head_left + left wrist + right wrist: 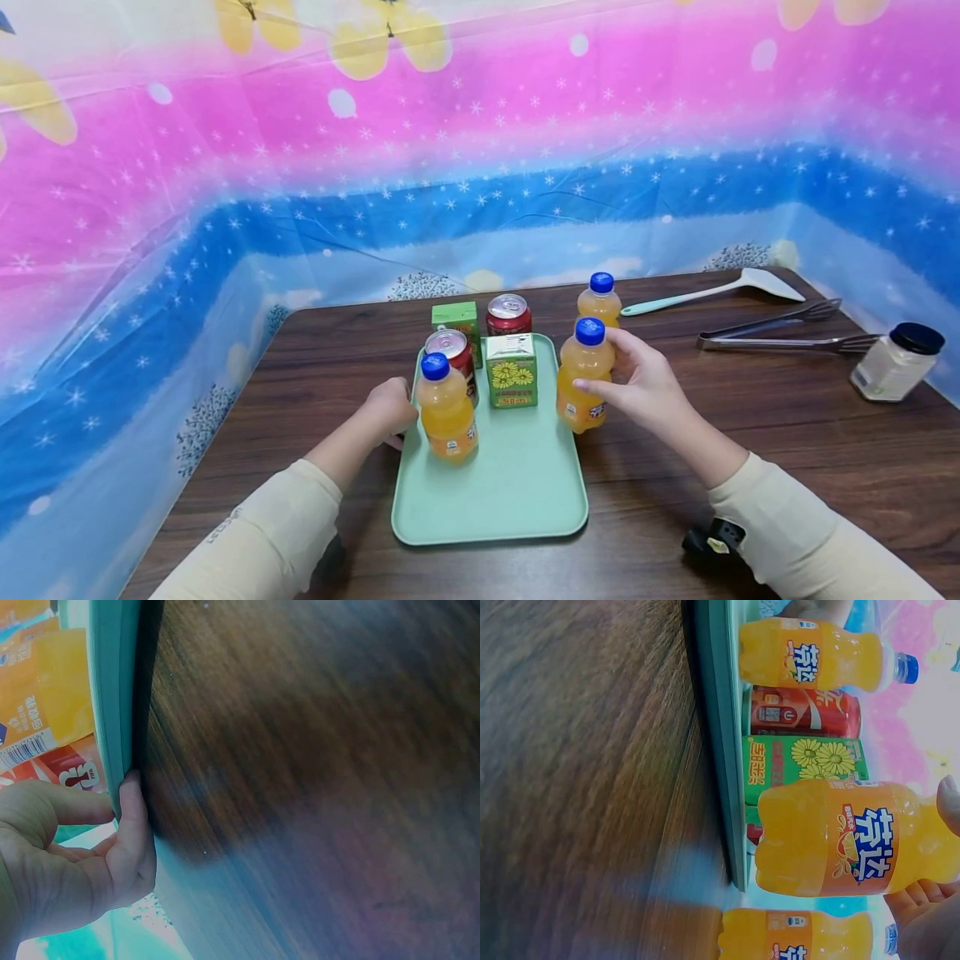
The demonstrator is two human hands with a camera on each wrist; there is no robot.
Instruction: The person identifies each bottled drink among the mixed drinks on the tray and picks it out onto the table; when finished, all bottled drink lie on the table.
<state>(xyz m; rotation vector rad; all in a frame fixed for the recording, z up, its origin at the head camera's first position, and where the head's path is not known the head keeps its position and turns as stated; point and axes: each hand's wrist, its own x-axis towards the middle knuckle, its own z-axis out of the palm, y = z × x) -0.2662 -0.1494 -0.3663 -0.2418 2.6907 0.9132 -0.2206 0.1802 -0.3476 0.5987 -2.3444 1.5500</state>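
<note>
My right hand (647, 382) grips an orange soda bottle (581, 375) with a blue cap, at the right rim of a pale green tray (487, 500). In the right wrist view that bottle (855, 840) has its base off the table. On the tray's left side my left hand (392, 408) pinches the rim; thumb and fingers close on it in the left wrist view. A second orange soda bottle (447, 421) stands on the tray near that hand. Behind it are a red soda can (461, 358) and a green drink carton (512, 375) with yellow flowers.
Another green carton (453, 313) and red can (508, 315) are at the tray's far end. A third orange soda bottle (597, 304) stands behind the held one. Farther right lie a spatula (705, 293), metal tongs (780, 342) and a black-lidded jar (897, 362).
</note>
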